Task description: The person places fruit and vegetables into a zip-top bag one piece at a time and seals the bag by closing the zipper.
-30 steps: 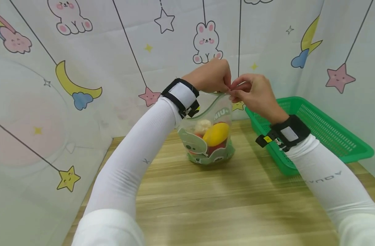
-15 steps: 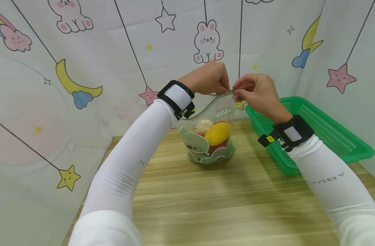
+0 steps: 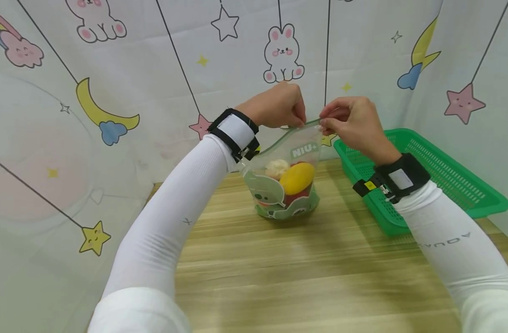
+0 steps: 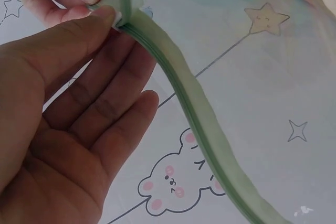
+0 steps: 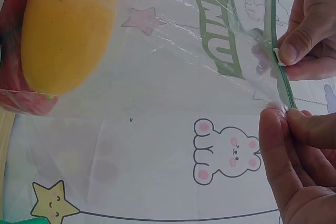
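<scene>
A clear zip bag with green printing stands upright on the table. Inside show a yellow mango, a red round item below it and a pale item beside it. At the bag's mouth, my left hand pinches a small white slider on the green zip strip. My right hand pinches the right top corner of the bag between thumb and fingers, just right of the left hand. Left of the slider the zip strip bows in a curve, and the two edges stand apart there.
A green plastic basket stands on the right of the wooden table, under and behind the right forearm. A white printed cloth rises close behind the bag and along both sides.
My left hand has moved left along the zip strip, away from the right hand, widening the gap between them. The right hand has shifted slightly right, still holding the corner.
</scene>
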`<state>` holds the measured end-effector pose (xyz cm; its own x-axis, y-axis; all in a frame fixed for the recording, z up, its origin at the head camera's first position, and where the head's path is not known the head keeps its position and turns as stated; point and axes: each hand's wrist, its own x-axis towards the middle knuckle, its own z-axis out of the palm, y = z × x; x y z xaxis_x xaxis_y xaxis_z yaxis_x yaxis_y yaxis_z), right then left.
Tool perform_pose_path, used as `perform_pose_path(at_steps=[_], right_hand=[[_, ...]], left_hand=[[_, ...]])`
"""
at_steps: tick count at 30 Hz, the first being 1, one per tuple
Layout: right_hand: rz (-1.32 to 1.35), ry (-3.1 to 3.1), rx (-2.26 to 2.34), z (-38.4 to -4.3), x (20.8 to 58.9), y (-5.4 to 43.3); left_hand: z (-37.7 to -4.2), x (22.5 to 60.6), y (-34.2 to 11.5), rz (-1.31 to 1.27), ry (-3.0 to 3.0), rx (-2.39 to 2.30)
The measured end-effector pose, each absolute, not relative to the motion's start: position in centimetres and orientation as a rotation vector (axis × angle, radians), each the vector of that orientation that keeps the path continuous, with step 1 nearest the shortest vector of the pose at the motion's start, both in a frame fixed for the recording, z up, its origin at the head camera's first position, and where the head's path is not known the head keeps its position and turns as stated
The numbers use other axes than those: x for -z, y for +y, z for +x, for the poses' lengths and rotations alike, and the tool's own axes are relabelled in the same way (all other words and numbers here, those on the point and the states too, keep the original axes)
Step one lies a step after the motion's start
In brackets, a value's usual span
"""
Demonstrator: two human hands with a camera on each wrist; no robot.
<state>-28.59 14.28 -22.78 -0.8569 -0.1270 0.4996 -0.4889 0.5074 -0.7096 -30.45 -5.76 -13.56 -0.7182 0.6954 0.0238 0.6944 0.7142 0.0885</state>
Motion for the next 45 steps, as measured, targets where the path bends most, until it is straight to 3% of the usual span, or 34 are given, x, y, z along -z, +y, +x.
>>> perform_pose_path(at_steps=[45], right_hand=[[0.492, -2.368, -1.269, -28.9, 23.1, 16.0]], left_hand=[[-30.1, 14.4, -10.4, 1.127, 2.924, -0.200]])
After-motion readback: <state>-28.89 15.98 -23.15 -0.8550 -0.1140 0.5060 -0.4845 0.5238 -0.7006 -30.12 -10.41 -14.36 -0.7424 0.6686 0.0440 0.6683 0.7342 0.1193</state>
